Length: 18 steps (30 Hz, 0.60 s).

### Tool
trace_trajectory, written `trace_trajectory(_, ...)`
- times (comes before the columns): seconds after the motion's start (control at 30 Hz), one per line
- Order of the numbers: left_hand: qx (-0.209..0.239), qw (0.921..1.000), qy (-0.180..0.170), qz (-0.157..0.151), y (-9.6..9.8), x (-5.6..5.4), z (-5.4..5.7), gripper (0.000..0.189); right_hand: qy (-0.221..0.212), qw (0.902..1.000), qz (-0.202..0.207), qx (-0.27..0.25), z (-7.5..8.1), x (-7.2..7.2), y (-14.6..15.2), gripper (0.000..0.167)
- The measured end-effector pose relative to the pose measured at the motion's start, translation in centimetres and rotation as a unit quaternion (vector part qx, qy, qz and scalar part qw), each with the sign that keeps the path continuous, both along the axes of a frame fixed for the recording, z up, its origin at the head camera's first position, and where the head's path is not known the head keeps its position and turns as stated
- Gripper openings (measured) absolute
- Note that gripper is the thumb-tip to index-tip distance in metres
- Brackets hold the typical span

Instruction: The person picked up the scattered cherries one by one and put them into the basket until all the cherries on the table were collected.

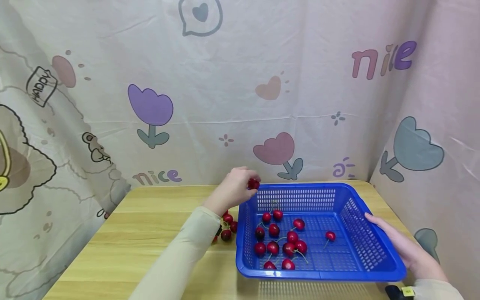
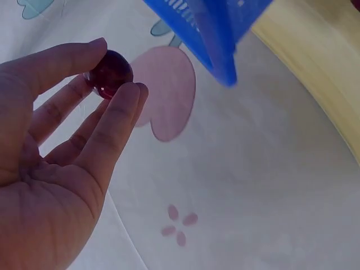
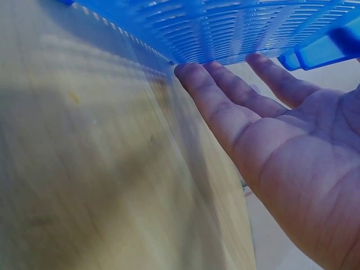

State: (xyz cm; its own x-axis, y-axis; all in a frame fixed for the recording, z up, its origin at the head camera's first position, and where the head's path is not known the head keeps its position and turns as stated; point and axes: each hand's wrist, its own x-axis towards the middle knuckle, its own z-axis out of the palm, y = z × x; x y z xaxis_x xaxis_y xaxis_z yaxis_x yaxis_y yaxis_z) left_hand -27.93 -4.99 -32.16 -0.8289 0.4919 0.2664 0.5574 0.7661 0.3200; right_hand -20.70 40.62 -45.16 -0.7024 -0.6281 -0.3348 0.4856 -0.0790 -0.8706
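Note:
My left hand (image 1: 234, 187) pinches a dark red cherry (image 2: 112, 73) between thumb and fingertips. It is raised near the back left corner of the blue plastic basket (image 1: 322, 275). My right hand (image 1: 405, 250) holds the basket's right side, with the thumb on the rim. In the right wrist view its fingers (image 3: 225, 112) reach along the outside, fingertips at the lattice wall. Several red cherries (image 1: 273, 230) with green stems lie in the basket, mostly in its left half; one cherry (image 1: 330, 236) sits apart toward the right.
More cherries (image 1: 226, 234) lie in a group on the wooden table (image 1: 150, 233), just left of the basket and partly hidden by my left forearm. A printed cloth (image 1: 225, 104) hangs behind the table and along its sides.

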Motion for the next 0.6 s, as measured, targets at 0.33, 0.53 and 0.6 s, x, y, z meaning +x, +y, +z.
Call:
trace_trajectory(0.33,-0.098,0.9919,-0.008,-0.081,3.6,0.0,-1.0,0.019,0.007,1.0000,-0.003,0.005,-0.1,0.0,0.0,0.053)
trace_trajectory(0.53,-0.144,0.9824,-0.069,-0.096,5.4,-0.2,-2.1,0.024,0.003,1.0000,-0.002,-0.005,-0.2,0.0,-0.1,0.053)
trace_trajectory(0.6,-0.153,0.9790,-0.088,-0.102,5.8,-0.3,-2.4,0.024,-0.002,1.0000,-0.004,-0.007,-0.1,0.1,-0.1,0.053)
